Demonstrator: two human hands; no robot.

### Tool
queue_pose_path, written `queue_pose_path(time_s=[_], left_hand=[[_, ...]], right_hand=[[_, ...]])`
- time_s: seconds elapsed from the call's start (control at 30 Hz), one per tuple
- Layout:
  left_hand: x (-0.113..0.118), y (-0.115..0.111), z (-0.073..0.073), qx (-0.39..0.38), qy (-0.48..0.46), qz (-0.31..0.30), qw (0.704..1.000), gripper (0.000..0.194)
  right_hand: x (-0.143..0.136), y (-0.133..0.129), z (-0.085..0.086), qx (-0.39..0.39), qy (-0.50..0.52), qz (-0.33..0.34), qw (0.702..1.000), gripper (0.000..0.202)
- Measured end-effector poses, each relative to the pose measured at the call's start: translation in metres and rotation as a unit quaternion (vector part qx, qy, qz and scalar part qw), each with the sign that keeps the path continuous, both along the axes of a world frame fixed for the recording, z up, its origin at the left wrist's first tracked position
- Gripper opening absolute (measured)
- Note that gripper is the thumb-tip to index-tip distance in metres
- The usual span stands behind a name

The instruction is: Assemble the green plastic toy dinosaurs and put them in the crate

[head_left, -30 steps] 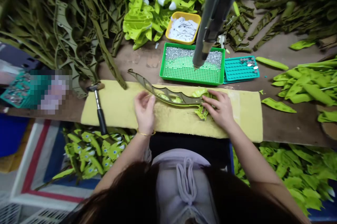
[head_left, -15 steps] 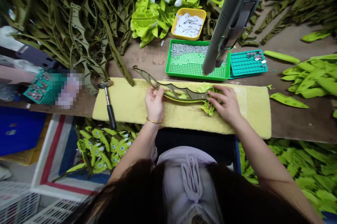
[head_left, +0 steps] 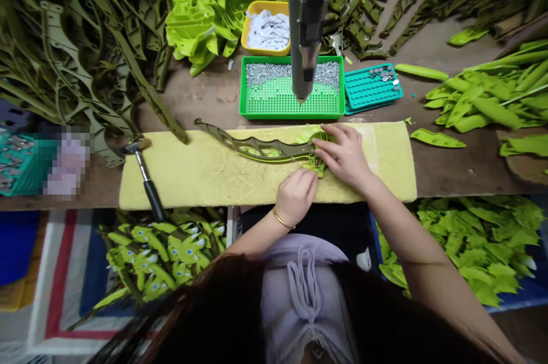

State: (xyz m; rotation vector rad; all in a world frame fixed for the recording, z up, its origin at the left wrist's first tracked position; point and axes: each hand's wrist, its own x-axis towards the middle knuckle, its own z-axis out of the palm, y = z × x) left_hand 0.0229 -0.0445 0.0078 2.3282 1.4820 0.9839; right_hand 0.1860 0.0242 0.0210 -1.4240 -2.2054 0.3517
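A long curved plastic toy piece (head_left: 265, 149), olive on top with lime green beneath, lies across a yellow padded cloth (head_left: 214, 184). Its right end is a lime green section, partly hidden by fingers. My right hand (head_left: 346, 157) grips that end from the right, fingertips over the joint with the olive strip. Against the lower edge of the same green end, my left hand (head_left: 296, 195) is closed, thumb and fingers pinched together. Above hangs a grey power screwdriver (head_left: 306, 27), its tip over a green tray (head_left: 257, 107) of small metal screws.
A hammer (head_left: 148, 181) lies on the cloth's left end. Behind stand a yellow bin (head_left: 245, 39) of white pieces and a teal tray (head_left: 368, 93) with metal discs. Olive strips (head_left: 77, 61) heap at the left, lime parts (head_left: 483, 104) at the right. Crates of green parts (head_left: 466, 244) sit below.
My left hand has let go of the olive strip and moved right to the green end. My right hand stays at that end. The view has shifted to the right.
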Motion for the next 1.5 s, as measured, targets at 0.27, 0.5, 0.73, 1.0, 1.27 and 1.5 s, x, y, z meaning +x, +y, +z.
queue_pose_path(time_s=[0.27, 0.5, 0.73, 1.0, 1.27, 1.5], left_hand=[[-0.022, 0.012, -0.003, 0.142, -0.012, -0.116, 0.983, 0.022], [-0.028, 0.028, 0.0, -0.005, -0.116, -0.057, 0.992, 0.017], [-0.032, 0.044, -0.002, -0.033, -0.008, -0.061, 0.998, 0.017], [-0.035, 0.041, -0.009, -0.029, 0.051, -0.044, 0.997, 0.023], [-0.028, 0.033, -0.015, -0.004, 0.034, -0.005, 0.999, 0.024], [-0.029, 0.033, -0.015, 0.008, 0.03, -0.011, 0.999, 0.021]], right_hand=[[-0.001, -0.012, 0.02, -0.037, 0.036, 0.264, 0.963, 0.053], [0.005, -0.01, -0.007, 0.102, -0.056, 0.138, 0.984, 0.024], [-0.003, -0.021, -0.013, 0.162, -0.034, 0.062, 0.984, 0.007], [-0.018, -0.042, -0.01, 0.1, -0.046, -0.045, 0.993, 0.007], [-0.032, -0.043, -0.011, 0.018, -0.035, -0.152, 0.988, 0.011], [-0.039, -0.036, 0.004, -0.052, -0.039, -0.185, 0.981, 0.011]])
